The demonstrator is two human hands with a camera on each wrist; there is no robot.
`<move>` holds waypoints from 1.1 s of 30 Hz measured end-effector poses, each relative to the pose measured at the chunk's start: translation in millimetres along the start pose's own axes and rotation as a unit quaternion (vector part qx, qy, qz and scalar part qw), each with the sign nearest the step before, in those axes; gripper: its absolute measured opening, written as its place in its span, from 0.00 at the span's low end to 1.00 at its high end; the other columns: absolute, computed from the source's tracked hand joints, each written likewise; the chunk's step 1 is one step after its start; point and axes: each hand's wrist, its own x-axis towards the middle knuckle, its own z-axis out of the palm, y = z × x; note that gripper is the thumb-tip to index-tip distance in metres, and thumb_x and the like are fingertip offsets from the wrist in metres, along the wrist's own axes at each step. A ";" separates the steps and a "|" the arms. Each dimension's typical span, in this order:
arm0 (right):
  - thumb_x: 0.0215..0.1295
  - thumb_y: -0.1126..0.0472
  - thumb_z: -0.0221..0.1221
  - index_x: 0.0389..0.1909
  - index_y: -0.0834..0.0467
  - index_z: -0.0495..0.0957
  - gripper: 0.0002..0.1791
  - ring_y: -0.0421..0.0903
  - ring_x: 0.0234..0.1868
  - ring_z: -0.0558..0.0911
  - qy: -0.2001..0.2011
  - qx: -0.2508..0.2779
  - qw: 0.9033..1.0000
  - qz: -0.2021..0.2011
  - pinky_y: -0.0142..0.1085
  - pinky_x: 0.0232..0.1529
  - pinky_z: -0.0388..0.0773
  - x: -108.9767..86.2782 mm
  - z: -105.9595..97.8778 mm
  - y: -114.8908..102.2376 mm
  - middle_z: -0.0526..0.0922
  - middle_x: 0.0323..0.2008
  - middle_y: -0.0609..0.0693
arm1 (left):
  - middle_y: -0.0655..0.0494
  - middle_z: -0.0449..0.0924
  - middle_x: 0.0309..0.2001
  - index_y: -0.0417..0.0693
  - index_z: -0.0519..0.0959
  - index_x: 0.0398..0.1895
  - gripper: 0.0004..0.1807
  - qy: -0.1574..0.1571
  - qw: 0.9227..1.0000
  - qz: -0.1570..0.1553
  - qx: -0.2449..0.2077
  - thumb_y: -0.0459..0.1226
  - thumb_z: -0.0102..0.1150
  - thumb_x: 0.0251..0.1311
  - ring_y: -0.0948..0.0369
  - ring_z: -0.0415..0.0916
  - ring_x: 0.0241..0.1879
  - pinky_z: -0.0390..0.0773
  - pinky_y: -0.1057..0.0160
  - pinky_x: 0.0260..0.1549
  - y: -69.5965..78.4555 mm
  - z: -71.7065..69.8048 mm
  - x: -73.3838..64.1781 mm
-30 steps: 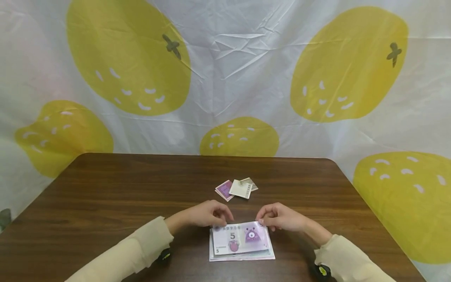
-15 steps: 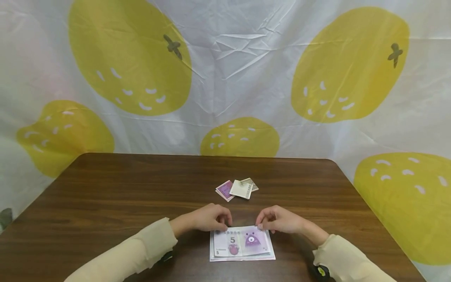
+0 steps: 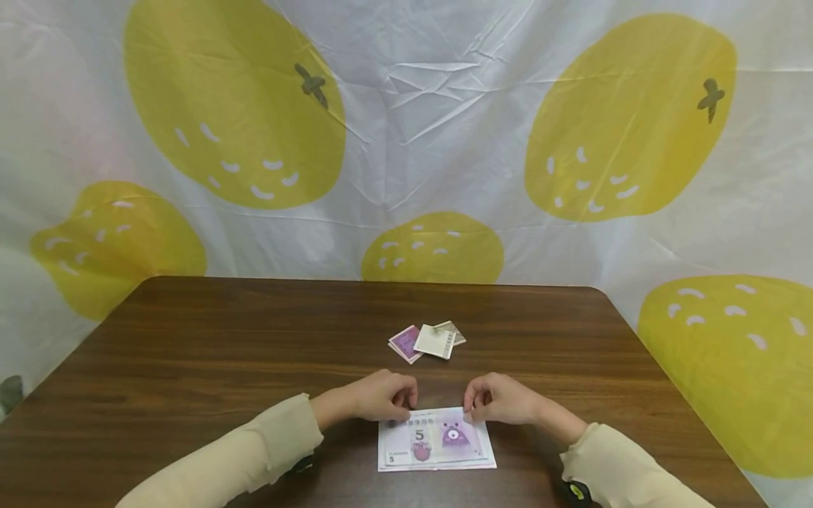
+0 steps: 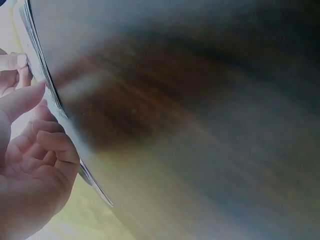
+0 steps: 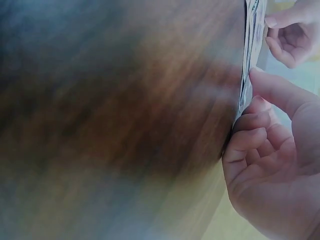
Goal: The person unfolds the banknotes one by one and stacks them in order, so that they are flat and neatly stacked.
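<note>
Left hand (image 3: pixel 383 396) and right hand (image 3: pixel 503 399) pinch the probably light, floppy banknote (image 3: pixel 438 441), sensibly by corners facing the desk's (image 3: pixel 254 339) far edge.

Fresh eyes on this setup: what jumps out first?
The big yellow lemons printed on the white backdrop behind the table. Then the purple-and-white 5 note at bottom centre of the head view, left hand and right hand at its far edge. A small pile of paper notes lies beyond them.
</note>
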 end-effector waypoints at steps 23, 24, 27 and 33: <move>0.61 0.59 0.53 0.42 0.69 0.72 0.16 0.44 0.20 0.70 0.116 0.128 0.982 0.082 0.32 0.16 0.64 12.6 -39.1 19.5 0.77 0.30 0.61 | 0.62 0.69 0.20 0.43 0.74 0.32 0.06 0.086 0.996 -0.020 0.016 0.34 0.57 0.52 0.67 0.65 0.21 0.65 0.68 0.23 -18.7 -21.4 15.2; 0.61 0.59 0.53 0.43 0.69 0.71 0.17 0.44 0.20 0.70 0.122 0.134 0.980 0.088 0.32 0.16 0.64 13.5 -40.9 21.4 0.77 0.31 0.61 | 0.61 0.69 0.20 0.42 0.74 0.32 0.06 0.092 0.995 -0.025 0.017 0.34 0.56 0.52 0.67 0.65 0.20 0.65 0.68 0.22 -19.6 -22.3 16.9; 0.61 0.58 0.54 0.44 0.70 0.71 0.18 0.42 0.20 0.70 0.144 0.143 0.973 0.107 0.32 0.16 0.64 17.6 -44.9 28.0 0.78 0.32 0.61 | 0.61 0.70 0.20 0.42 0.74 0.32 0.06 0.112 0.992 -0.041 0.026 0.34 0.57 0.51 0.66 0.65 0.20 0.65 0.68 0.21 -23.2 -23.7 23.0; 0.60 0.60 0.54 0.44 0.70 0.71 0.17 0.40 0.19 0.70 0.178 0.148 0.964 0.131 0.31 0.16 0.63 26.8 -48.9 39.3 0.78 0.30 0.56 | 0.60 0.72 0.24 0.42 0.74 0.32 0.07 0.154 0.985 -0.072 0.029 0.35 0.57 0.51 0.65 0.67 0.23 0.67 0.67 0.23 -28.9 -24.6 35.6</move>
